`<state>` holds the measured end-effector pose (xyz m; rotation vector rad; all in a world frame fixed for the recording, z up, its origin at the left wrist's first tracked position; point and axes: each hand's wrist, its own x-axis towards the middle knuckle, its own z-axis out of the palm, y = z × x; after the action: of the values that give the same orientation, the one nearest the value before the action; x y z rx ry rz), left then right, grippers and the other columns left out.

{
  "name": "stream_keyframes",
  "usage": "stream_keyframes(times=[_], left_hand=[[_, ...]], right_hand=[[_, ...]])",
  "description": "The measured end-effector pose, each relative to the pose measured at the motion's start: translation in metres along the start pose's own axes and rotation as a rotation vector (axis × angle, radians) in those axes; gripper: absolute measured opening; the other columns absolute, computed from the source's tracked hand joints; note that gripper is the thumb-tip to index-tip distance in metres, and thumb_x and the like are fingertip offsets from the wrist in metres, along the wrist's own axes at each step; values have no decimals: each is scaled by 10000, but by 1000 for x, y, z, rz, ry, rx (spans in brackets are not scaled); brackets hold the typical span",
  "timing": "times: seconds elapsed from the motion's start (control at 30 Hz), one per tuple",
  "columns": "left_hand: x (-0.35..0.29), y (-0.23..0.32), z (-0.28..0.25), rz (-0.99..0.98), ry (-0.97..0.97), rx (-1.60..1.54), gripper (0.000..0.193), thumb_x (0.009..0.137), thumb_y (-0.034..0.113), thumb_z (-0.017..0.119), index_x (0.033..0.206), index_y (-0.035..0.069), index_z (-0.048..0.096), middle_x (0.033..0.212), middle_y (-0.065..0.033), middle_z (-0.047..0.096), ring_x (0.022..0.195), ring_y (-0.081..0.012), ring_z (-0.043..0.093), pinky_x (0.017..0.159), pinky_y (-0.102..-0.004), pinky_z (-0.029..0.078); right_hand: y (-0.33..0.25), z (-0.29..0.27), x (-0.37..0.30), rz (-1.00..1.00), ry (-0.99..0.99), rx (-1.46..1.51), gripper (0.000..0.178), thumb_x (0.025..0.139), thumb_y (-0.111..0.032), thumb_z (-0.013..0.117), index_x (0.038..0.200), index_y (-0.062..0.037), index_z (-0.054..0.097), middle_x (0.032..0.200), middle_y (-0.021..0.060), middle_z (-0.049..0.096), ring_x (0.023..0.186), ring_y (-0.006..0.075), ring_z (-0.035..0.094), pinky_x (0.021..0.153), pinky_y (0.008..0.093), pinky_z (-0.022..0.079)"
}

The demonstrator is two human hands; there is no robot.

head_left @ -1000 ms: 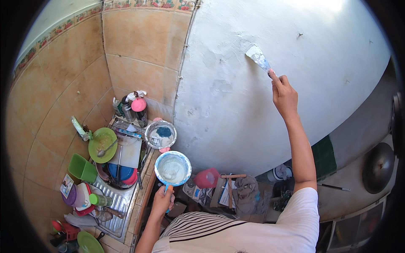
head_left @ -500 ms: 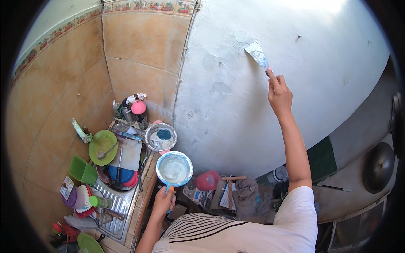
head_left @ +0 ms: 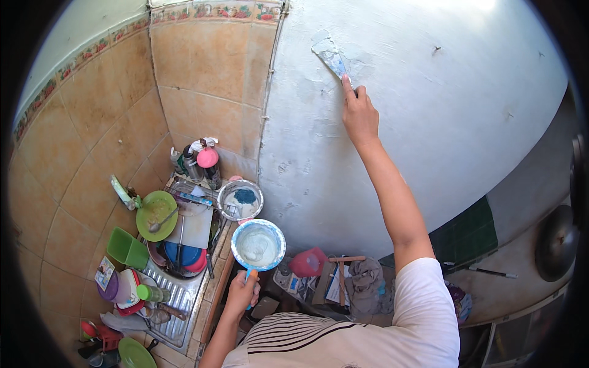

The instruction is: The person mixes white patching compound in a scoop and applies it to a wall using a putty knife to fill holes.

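My right hand (head_left: pixel 361 113) grips the handle of a putty knife (head_left: pixel 332 56), its wide blade smeared with pale paste. The blade lies against the upper part of the white wall (head_left: pixel 392 165), where wet-looking patches and ridges show around it. Lower down, my left hand (head_left: pixel 241 294) is closed around the orange and blue handle of a small round pan (head_left: pixel 259 266) with a blue rim. White paste (head_left: pixel 257 246) fills part of that pan. Just behind it, a larger pot (head_left: pixel 260 191) with pink handles holds white matter and a dark blue clump at the counter's corner.
At the left, a metal sink (head_left: pixel 178 310) in a tiled counter is crowded with dishes, including a green plate (head_left: pixel 164 205) and a green container (head_left: pixel 129 248). Bottles (head_left: pixel 211 175) stand in the corner. Below the wall lie a pink container (head_left: pixel 308 262) and grey cloth (head_left: pixel 366 279). A wok (head_left: pixel 555 244) hangs at right.
My right hand has moved the putty knife left and upward along the wall. My left hand still holds the pan in nearly the same place.
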<state>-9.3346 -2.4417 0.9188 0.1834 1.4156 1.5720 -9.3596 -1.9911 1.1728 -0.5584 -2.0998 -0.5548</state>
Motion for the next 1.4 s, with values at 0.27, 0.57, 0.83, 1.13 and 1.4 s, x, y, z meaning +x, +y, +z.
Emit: stream_keyframes(times=[0.27, 0.57, 0.83, 1.13, 1.4], left_hand=[[-8, -18, -19, -19, 43, -55, 230, 1065, 266, 545, 987, 49, 526, 627, -18, 519, 403, -98, 429, 379, -271, 327], [-8, 0, -9, 11, 36, -46, 252, 1073, 292, 543, 975, 61, 519, 617, -11, 512, 402, -95, 425, 373, -263, 317], [-7, -14, -15, 4, 16, -29, 269, 1075, 306, 541, 981, 54, 520, 626, -15, 515, 399, -99, 425, 375, -265, 325], [1, 2, 4, 0, -11, -4, 285, 1067, 317, 569, 990, 46, 525, 624, -15, 512, 403, -96, 425, 379, -262, 323], [0, -7, 0, -16, -39, -28, 260, 1071, 299, 560, 999, 51, 528, 634, -16, 520, 413, -92, 431, 388, -269, 332]], right_hand=[[19, -21, -61, -62, -8, 62, 608, 901, 1, 634, 1478, -172, 557, 949, 76, 539, 752, 230, 627, 555, 375, 548], [0, -37, 13, -45, 78, 7, 563, 924, -28, 639, 1464, -172, 574, 916, 65, 517, 736, 222, 616, 559, 374, 547], [38, -58, -60, -93, 31, 25, 559, 931, -31, 650, 1467, -167, 569, 912, 60, 533, 725, 213, 614, 554, 352, 539], [-16, -37, 24, -108, 77, 101, 518, 939, -63, 638, 1439, -185, 587, 950, 57, 537, 783, 222, 637, 591, 368, 565], [28, -34, -58, -33, -78, 22, 551, 944, -33, 635, 1458, -228, 585, 900, 47, 532, 740, 222, 620, 577, 380, 522]])
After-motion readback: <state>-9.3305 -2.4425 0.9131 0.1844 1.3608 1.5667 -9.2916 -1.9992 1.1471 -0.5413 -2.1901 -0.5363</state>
